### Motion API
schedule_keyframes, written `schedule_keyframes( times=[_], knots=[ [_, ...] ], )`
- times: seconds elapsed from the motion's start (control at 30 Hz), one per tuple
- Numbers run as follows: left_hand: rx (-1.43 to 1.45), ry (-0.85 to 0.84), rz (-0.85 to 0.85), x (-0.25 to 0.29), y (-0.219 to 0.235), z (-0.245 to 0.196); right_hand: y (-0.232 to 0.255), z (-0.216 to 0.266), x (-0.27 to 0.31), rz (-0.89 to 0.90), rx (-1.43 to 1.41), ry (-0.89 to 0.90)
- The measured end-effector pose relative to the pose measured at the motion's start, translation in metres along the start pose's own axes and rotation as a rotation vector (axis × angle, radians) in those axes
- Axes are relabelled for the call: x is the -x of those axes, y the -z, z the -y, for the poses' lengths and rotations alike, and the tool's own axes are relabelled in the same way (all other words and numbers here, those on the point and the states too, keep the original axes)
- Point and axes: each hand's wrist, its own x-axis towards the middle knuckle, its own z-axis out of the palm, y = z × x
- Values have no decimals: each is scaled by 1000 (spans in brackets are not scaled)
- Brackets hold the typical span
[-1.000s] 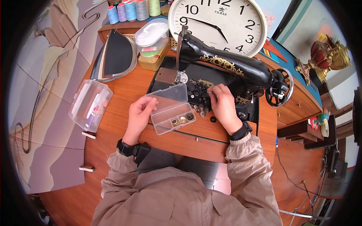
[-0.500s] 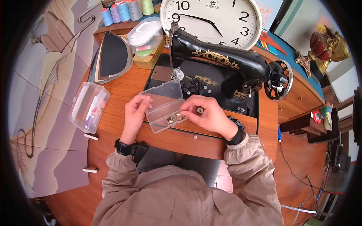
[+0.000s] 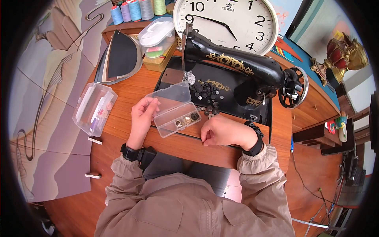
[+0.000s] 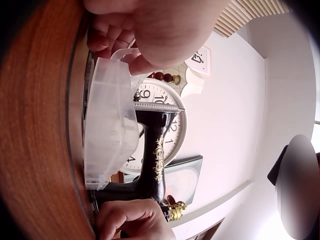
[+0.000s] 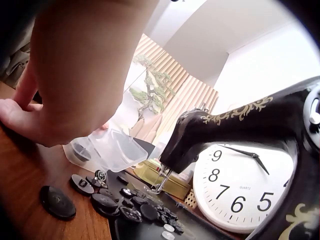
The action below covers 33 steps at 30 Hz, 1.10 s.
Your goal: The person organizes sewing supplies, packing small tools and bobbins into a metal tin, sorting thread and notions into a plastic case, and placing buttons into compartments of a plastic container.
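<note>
My left hand (image 3: 143, 114) pinches the left edge of the raised lid of a clear plastic compartment box (image 3: 165, 127). Two gold-coloured buttons (image 3: 186, 120) and a dark button (image 3: 194, 116) lie in its compartments. To the right of the box, my right hand (image 3: 225, 132) is low over the wood by the table's front edge, fingers bent and fingertips pointing down. Its fingertips are partly hidden, and I cannot tell whether they hold anything. Beyond it, black buttons (image 3: 203, 91) are heaped on the sewing machine's bed, some spilling onto the wood. A large black button (image 5: 57, 202) lies near that hand.
A black sewing machine (image 3: 233, 63) with gold ornament stands behind the buttons, before a large wall clock (image 3: 221, 19). Left on the table are another clear box (image 3: 94, 110), dark fan-shaped sheets (image 3: 122, 55) and a lidded tub (image 3: 158, 37). Thread spools (image 3: 134, 10) stand at the back.
My right hand went from the button heap to the box's right compartments, then down and right toward the table's front edge. My left hand stays at the lid.
</note>
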Motion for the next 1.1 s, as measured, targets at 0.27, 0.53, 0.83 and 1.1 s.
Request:
schedule_keyframes(
  times=[0.27,0.53,0.83,1.1],
  knots=[
    [-6,-10,3,0,0,0,-11,-5,-10,-167,93,96],
    [-51,-25,28,1,-1,-1,-31,0,-26,-555,-238,267],
    [-60,-25,36,3,-3,-6,-14,-4,-24,-910,40,223],
    [-47,-12,15,2,-2,-5,15,-61,-11,-972,552,-129]
  ],
)
